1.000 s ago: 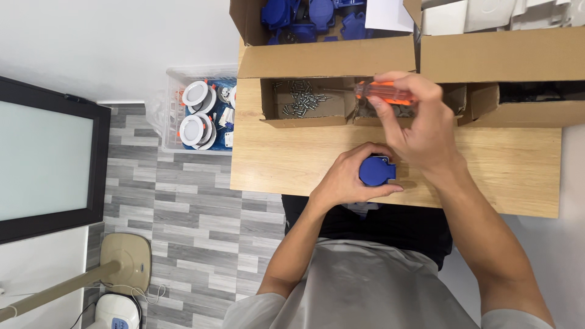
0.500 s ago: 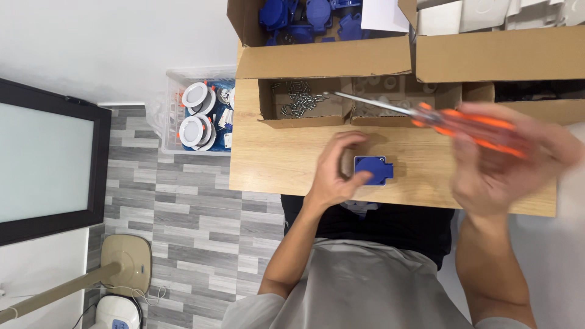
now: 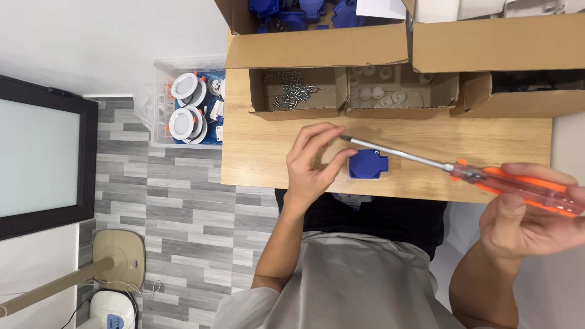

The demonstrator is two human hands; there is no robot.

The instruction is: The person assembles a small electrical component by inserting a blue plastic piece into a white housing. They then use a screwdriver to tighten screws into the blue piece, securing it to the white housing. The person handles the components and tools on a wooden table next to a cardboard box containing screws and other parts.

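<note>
- Blue plastic socket housing (image 3: 367, 164), square with rounded corners, lies flat on the wooden tabletop (image 3: 262, 152) close to its near edge, directly in front of the person.
- Left hand (image 3: 314, 159) rests on the tabletop just left of the housing; the fingers are loosely curled and partly spread, the thumb tip touching the housing's left side, nothing clasped.
- Right hand (image 3: 530, 213) is held off the table's right end, fingers wrapped around the translucent orange handle of a screwdriver (image 3: 463, 172).
- Screwdriver shaft, bare metal, slants up and left across the top of the housing; its tip lies just beside the left index fingertip, above the housing's upper left corner.
- Small open cardboard tray (image 3: 298, 111) behind the left hand holds a scatter of silver screws (image 3: 294, 91).
- Adjoining cardboard tray (image 3: 402, 111) to the right holds small pale round parts (image 3: 378, 92).
- Large cardboard box (image 3: 317, 47) at the table's back edge contains more blue housings (image 3: 286, 13).
- Second large cardboard box (image 3: 496, 42) stands beside it on the right.
- Clear plastic bin (image 3: 159, 103) on the floor left of the table contains white round downlight fittings (image 3: 183, 103).
- Grey plank-pattern floor (image 3: 164, 201) extends beneath; a dark-framed panel (image 3: 36, 152) lies at far left.
</note>
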